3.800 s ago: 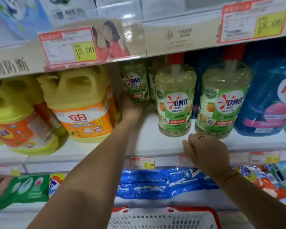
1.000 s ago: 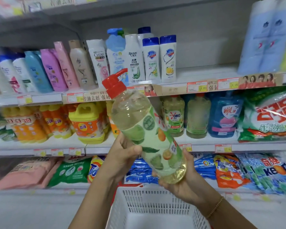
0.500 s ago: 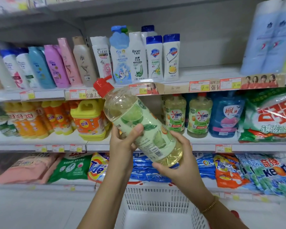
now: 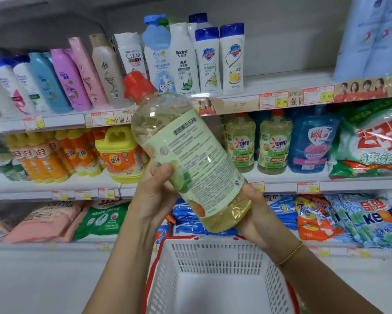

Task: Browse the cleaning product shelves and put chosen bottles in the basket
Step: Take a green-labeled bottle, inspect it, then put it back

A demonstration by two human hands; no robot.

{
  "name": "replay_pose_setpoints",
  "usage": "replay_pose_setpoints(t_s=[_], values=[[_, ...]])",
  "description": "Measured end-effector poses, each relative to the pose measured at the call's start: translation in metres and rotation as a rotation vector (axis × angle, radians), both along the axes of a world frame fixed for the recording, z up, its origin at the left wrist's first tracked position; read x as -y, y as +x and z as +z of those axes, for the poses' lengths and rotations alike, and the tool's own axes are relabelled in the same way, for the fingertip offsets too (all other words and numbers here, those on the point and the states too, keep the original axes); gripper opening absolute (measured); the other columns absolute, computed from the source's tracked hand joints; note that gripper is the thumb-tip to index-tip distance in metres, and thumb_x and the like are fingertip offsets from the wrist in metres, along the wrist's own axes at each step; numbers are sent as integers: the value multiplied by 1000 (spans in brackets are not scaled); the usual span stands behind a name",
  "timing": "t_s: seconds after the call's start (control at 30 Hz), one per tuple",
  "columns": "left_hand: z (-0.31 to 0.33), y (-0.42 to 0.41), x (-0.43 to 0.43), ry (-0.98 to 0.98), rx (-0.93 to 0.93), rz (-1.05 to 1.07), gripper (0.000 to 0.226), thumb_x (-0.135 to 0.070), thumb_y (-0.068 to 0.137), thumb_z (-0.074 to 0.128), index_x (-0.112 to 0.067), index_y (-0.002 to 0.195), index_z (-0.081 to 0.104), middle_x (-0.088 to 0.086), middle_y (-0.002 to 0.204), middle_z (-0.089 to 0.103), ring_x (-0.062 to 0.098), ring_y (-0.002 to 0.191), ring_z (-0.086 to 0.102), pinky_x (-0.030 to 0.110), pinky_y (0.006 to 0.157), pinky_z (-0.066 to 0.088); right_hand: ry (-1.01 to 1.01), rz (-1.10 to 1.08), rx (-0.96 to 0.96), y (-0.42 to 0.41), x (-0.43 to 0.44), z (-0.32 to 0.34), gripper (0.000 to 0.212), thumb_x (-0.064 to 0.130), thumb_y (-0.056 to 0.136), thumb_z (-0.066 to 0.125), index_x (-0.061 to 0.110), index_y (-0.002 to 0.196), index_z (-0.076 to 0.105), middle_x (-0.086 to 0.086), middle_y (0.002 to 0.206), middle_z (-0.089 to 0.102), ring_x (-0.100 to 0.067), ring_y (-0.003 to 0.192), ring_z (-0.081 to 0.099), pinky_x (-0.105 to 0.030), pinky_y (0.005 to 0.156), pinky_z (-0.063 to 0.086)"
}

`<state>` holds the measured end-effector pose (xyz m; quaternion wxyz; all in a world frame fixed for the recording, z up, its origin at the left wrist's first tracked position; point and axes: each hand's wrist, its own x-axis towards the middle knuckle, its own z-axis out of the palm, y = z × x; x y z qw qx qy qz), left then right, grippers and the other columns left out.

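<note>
I hold a clear bottle of yellow dish liquid with a red pump cap, tilted with the cap up and to the left. Its pale green back label with fine print faces me. My left hand grips its side, thumb on the label. My right hand cups its base from below. Under the bottle sits a white basket with a red rim; what I see of its inside holds nothing.
Two matching OMO bottles stand on the middle shelf behind, beside a blue refill pouch and yellow jugs. Shampoo bottles line the upper shelf. Detergent bags fill the lower shelf.
I took the bottle off the middle shelf and stepped back. Over the last second I turned it in both hands, so the back label now faces me.
</note>
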<state>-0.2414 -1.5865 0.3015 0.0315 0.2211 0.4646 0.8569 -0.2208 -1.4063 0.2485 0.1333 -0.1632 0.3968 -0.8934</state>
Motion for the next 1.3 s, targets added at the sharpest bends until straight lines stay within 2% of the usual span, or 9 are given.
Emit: replay_pose_setpoints(t_s=[0.17,0.3,0.4,0.5,0.73,0.87,1.03,1.2,1.3], values=[[1,2,-4,-38,-39,-89,91,-39,37,96,-10,115,61,4,99,74,19,94,70,35,78,57,-166,265,208,14,14,-1,75,64,55,77,7,103,72,-24,90,68,-35,61,65,-34,50,54],[0,0,-12,-104,-11,65,95,-49,35,95,-7,110,55,3,77,66,22,76,60,34,73,56,-229,456,339,9,7,-10,88,71,83,40,-8,115,62,-33,101,64,-39,83,68,-38,71,58],[-1,-3,-13,-64,135,104,75,-49,33,94,-14,87,56,1,75,66,23,77,61,31,60,55,-49,332,322,1,4,-13,89,74,79,36,-6,102,70,-32,92,67,-36,76,70,-36,64,60],[-3,-1,-14,25,293,52,63,-49,56,82,-12,106,67,10,106,72,26,97,70,41,70,58,176,104,257,0,4,-2,77,66,85,30,2,119,58,-24,91,70,-33,69,70,-35,57,59],[-5,-5,-11,90,494,-25,66,-55,72,61,-10,120,65,15,121,66,29,109,65,56,89,51,416,-16,135,2,0,3,70,69,64,40,17,106,62,-20,94,70,-30,69,69,-32,59,58],[-8,-6,-15,66,515,-20,68,-57,70,61,-13,121,63,13,119,67,28,107,66,54,81,55,453,-221,40,5,-14,2,53,61,72,53,18,99,68,-10,102,73,-29,98,68,-46,84,56],[-17,-7,-35,-164,432,213,65,-52,64,75,-15,117,64,8,112,71,24,105,68,41,82,56,793,-227,-193,10,-32,6,65,56,60,71,24,115,58,8,104,70,-6,98,66,-22,84,53],[-27,8,-64,-403,260,466,27,-19,72,80,-14,95,67,1,86,76,16,78,72,28,68,56,1104,-368,-304,12,-39,0,82,29,52,92,33,121,47,16,102,66,8,89,62,-10,71,49],[-27,17,-67,-588,52,398,46,-15,65,85,-22,103,60,-12,90,74,3,83,70,17,67,54,1091,-410,-335,17,-45,-4,84,24,54,91,39,120,42,18,100,67,7,89,63,-16,72,54]])
